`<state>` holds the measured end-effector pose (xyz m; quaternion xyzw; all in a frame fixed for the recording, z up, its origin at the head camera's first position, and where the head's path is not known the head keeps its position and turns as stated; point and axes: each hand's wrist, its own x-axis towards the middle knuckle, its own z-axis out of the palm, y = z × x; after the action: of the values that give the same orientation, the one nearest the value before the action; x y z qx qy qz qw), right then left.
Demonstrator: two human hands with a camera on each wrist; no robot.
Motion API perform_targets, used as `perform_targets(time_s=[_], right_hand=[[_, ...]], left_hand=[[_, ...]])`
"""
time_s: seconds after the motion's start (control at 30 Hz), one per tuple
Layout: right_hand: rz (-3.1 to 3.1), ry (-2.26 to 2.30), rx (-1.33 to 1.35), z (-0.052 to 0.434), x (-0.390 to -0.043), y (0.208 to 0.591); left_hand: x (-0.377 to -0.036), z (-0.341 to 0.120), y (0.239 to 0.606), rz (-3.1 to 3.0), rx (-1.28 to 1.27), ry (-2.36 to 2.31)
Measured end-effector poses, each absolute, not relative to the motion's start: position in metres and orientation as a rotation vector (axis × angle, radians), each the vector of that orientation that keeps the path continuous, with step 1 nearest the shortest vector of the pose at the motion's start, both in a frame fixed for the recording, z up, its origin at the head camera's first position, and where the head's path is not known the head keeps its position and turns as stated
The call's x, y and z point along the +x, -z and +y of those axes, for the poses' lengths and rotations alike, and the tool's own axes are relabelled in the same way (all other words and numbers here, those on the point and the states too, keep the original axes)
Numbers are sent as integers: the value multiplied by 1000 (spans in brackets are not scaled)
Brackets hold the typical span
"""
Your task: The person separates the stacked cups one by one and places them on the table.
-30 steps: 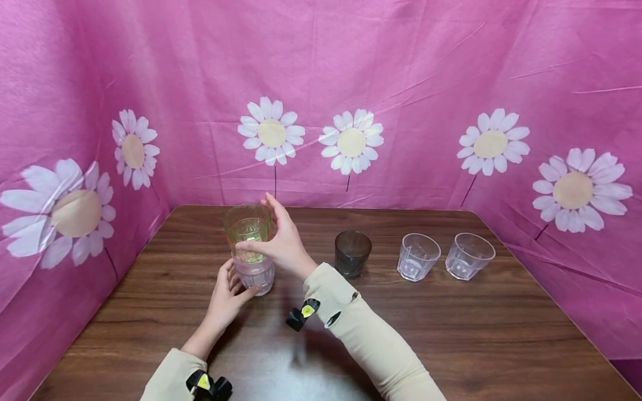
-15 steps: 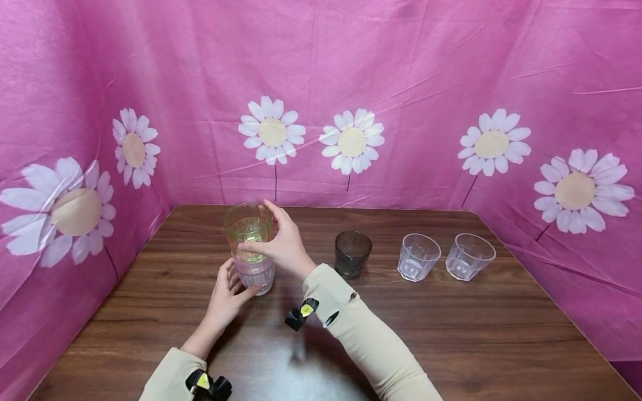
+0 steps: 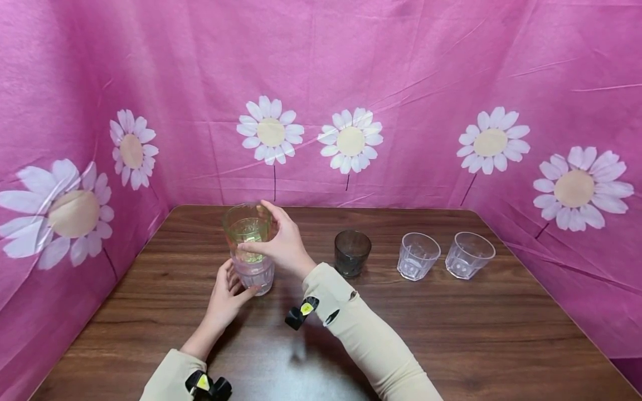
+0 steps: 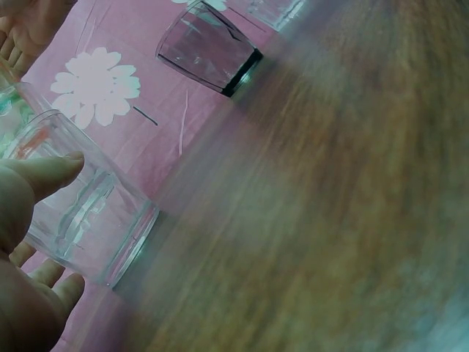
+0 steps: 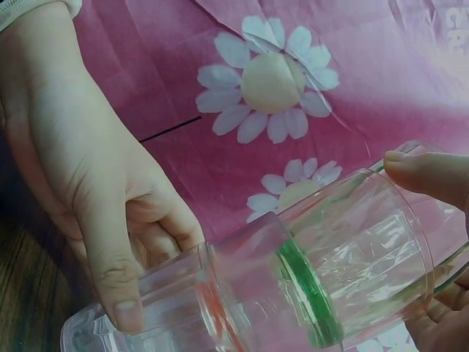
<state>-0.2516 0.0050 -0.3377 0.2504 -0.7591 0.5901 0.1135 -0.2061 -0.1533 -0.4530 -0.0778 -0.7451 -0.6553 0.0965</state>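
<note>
At the table's left stands a stack of nested drinking glasses, upright. Lowest is a clear glass (image 3: 258,280), which my left hand (image 3: 223,298) holds from the near left, thumb on one side and fingers on the other. Uppermost is a greenish glass (image 3: 239,220); my right hand (image 3: 287,245) grips it around the side, thumb in front, fingers behind near its rim. In the right wrist view a green base (image 5: 311,293) and a reddish band (image 5: 220,315) show inside the stack. How many glasses are nested is hard to tell.
A smoky dark glass (image 3: 353,253) stands upright right of the stack. Farther right are two separate clear glasses, one (image 3: 418,256) beside the other (image 3: 470,256). A pink flowered cloth (image 3: 416,55) encloses the back and sides of the wooden table (image 3: 451,334).
The raised fingers of my right hand have come slightly down against the upper glass near its rim. The stack, my left hand and the other glasses stay where they were.
</note>
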Motion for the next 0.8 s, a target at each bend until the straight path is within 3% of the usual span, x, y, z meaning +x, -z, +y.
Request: perform_targets(time_s=[0.8], right_hand=[[-2000, -1958, 745, 10, -247, 326]], left_hand=[[-207, -153, 454, -2227, -231, 1910]])
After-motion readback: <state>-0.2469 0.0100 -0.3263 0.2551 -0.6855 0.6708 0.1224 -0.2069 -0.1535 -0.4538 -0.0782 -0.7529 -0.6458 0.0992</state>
